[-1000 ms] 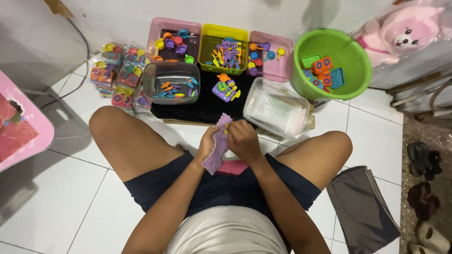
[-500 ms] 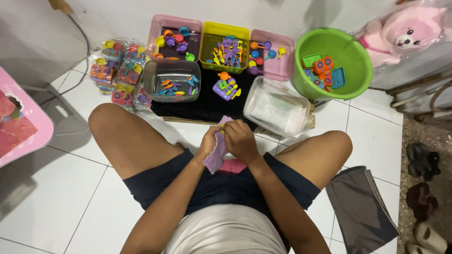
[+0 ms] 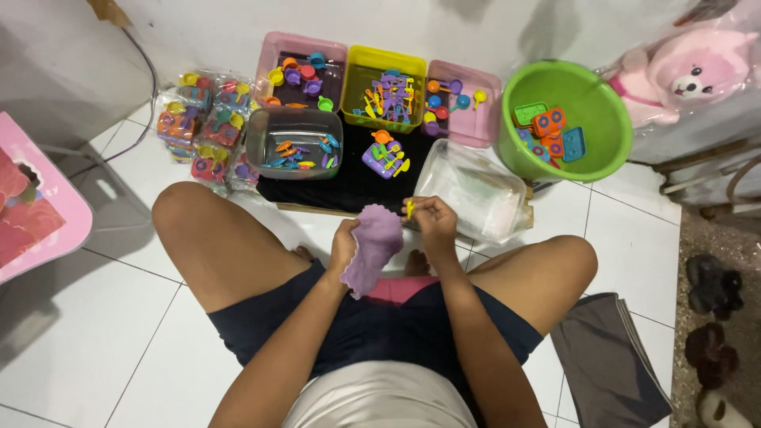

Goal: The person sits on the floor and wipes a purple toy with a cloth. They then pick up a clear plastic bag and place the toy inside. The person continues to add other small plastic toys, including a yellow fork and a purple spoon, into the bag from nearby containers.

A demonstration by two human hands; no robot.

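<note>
I sit on a white tiled floor with my knees apart. My left hand (image 3: pixel 345 242) grips a crumpled purple cloth (image 3: pixel 371 247) that hangs down over my lap. My right hand (image 3: pixel 432 222) is just right of the cloth and pinches a small yellow toy piece (image 3: pixel 410 209) between its fingertips. Straight ahead, a purple toy stove set with small utensils (image 3: pixel 384 154) lies on a black mat (image 3: pixel 341 184).
Pink (image 3: pixel 273 49), yellow (image 3: pixel 355 70) and pink (image 3: pixel 482 135) bins of small toy utensils line the wall, with a grey tub (image 3: pixel 258 135), bagged toy sets (image 3: pixel 198 125), a clear bag-filled box (image 3: pixel 472 190), a green basin (image 3: pixel 590 154), a plush bear (image 3: pixel 686 70), a grey folded cloth (image 3: pixel 610 357) and shoes (image 3: pixel 713 333).
My right hand has pulled away from the purple cloth to the right, carrying the small yellow piece. The cloth has opened out a little in my left hand.
</note>
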